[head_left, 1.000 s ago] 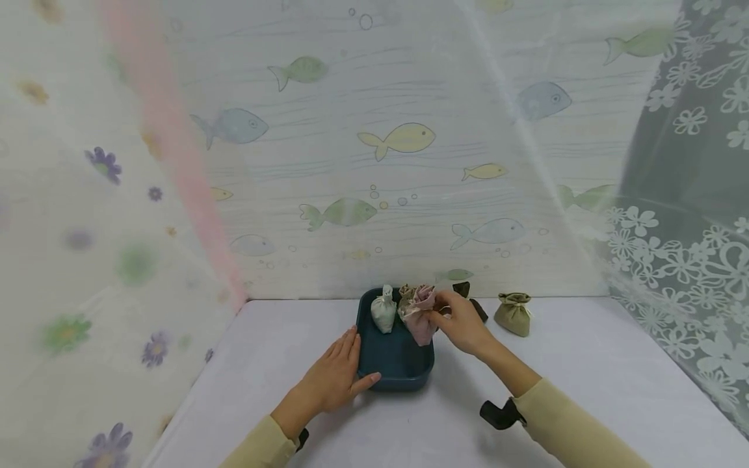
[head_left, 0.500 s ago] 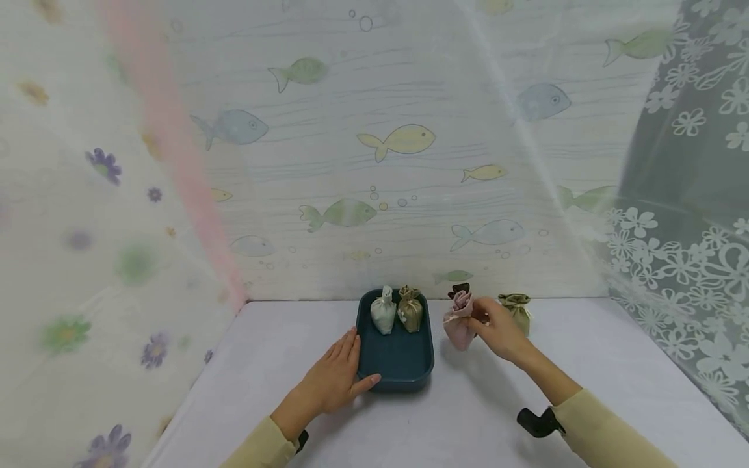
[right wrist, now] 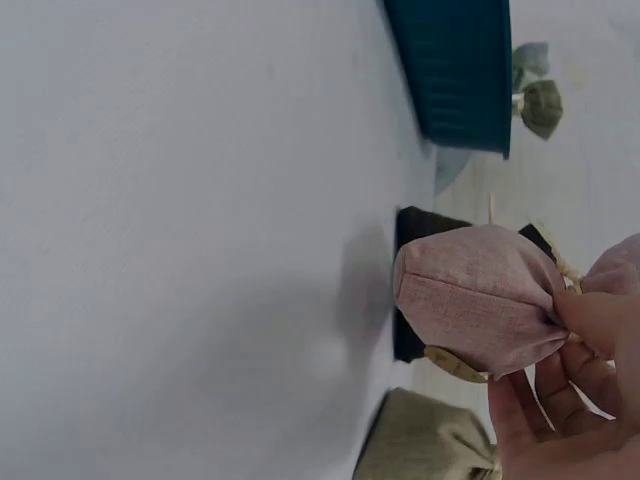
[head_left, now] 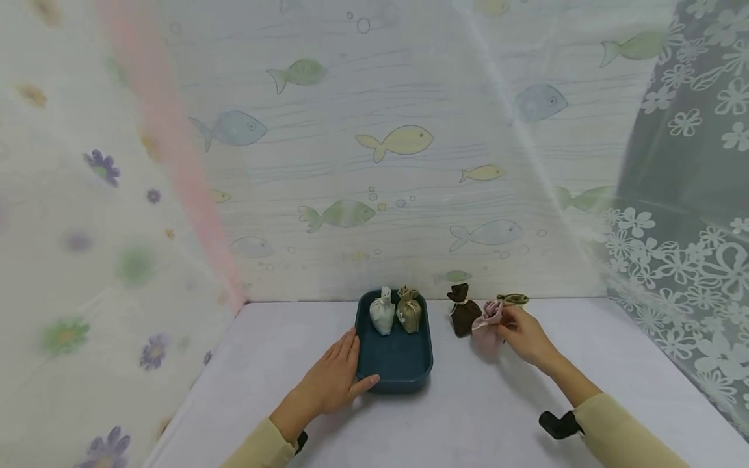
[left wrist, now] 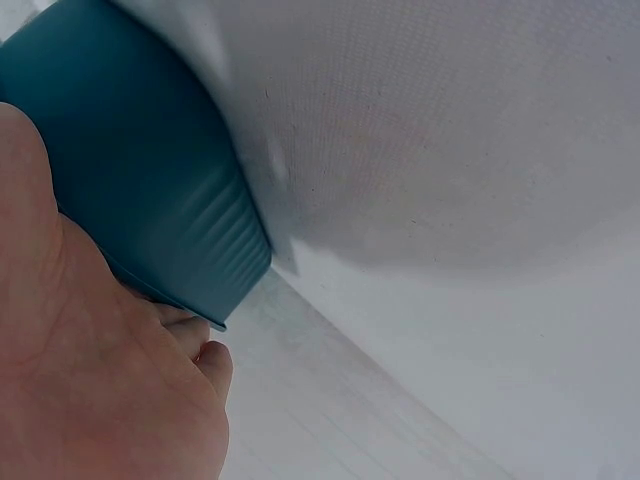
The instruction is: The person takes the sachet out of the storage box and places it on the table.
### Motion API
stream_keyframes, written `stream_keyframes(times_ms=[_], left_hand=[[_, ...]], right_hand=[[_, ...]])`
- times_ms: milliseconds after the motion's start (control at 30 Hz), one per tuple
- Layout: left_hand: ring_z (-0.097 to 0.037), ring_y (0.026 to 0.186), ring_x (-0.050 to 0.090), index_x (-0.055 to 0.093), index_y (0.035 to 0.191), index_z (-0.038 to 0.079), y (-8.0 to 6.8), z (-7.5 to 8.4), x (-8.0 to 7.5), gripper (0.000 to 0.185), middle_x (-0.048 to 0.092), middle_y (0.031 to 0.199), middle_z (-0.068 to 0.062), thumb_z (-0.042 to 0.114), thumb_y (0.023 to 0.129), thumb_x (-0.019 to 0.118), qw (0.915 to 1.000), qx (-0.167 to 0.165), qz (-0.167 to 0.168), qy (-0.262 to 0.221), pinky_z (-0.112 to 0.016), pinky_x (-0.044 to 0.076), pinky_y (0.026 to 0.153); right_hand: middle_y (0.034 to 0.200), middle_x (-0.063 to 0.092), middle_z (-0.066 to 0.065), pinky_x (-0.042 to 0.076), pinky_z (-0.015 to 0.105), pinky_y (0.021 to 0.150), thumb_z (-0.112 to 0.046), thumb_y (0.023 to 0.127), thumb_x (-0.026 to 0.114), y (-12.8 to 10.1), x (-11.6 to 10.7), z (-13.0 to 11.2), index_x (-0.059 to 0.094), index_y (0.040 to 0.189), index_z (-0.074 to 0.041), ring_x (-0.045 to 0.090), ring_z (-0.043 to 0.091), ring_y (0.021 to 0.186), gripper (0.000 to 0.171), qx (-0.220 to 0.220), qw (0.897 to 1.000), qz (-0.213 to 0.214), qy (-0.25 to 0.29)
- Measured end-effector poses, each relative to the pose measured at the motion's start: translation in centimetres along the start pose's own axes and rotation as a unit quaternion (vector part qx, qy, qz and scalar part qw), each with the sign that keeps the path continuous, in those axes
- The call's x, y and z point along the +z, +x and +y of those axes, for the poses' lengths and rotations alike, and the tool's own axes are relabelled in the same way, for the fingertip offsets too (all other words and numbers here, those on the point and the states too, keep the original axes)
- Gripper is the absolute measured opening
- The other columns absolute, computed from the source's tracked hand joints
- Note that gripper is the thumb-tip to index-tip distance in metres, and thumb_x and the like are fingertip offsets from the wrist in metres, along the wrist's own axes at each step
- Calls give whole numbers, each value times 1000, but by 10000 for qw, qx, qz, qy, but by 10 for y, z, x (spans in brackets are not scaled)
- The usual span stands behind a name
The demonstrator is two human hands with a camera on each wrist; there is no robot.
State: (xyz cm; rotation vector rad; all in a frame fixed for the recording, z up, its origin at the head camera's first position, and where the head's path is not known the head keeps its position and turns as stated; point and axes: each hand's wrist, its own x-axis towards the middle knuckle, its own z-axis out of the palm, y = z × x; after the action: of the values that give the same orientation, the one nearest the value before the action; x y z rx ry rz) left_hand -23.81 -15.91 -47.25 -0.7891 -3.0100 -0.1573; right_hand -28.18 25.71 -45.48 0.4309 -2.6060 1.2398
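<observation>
My right hand (head_left: 528, 337) pinches a small pink drawstring pouch (head_left: 487, 328) by its gathered neck. In the right wrist view the pink pouch (right wrist: 480, 298) hangs close over the white table, overlapping a dark brown pouch (head_left: 464, 316) behind it. An olive green pouch (head_left: 513, 299) is mostly hidden behind the right hand. My left hand (head_left: 329, 377) lies with straight fingers along the left side of a dark blue tray (head_left: 393, 364), its thumb at the front rim. Inside the tray's far end stand a pale pouch (head_left: 383, 314) and a tan pouch (head_left: 409, 313).
A white cloth covers the table (head_left: 456, 416). Behind it hangs a sheer curtain (head_left: 398, 175) printed with fish, meeting the table's back edge. Flowered sheer fabric (head_left: 111, 260) closes off the left side, and lace-patterned fabric (head_left: 690, 273) the right.
My right hand has carried the pink pouch rightward, from over the tray to in front of the gap between the brown and olive pouches. The left hand and tray have stayed put.
</observation>
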Motion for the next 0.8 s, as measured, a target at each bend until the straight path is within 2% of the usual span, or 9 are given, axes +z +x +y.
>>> stream_keyframes(times_ms=[167,433,700,800], left_hand=[[-35,156,18,25,158,-9,-1,2,-1,102,14,168,-24,75,100,27,10000,-9,30,-31,-48,24,124],[-35,156,18,26,158,-9,-1,1,-1,103,15,168,-24,76,100,26,10000,1,32,-1,-49,24,124],[-35,156,17,25,158,-9,-1,1,-2,102,14,168,-24,75,100,27,10000,-31,9,-9,-48,24,124],[-35,156,17,25,158,-8,-1,1,-1,102,14,168,-24,76,100,27,10000,-42,-19,-6,-48,24,124]], right_hand=[[112,67,23,57,34,80,2,94,66,-4,-2,11,64,115,9,67,43,106,21,-17,9999,15,-155],[115,66,30,57,49,85,3,95,64,-8,-7,26,62,118,13,65,47,107,25,81,9996,-34,-270],[112,68,28,56,35,80,0,96,64,-8,-9,32,60,124,15,66,45,107,32,336,9989,18,-314],[113,68,28,55,33,78,-2,96,66,-8,-10,32,60,124,15,66,44,107,33,427,9986,17,-324]])
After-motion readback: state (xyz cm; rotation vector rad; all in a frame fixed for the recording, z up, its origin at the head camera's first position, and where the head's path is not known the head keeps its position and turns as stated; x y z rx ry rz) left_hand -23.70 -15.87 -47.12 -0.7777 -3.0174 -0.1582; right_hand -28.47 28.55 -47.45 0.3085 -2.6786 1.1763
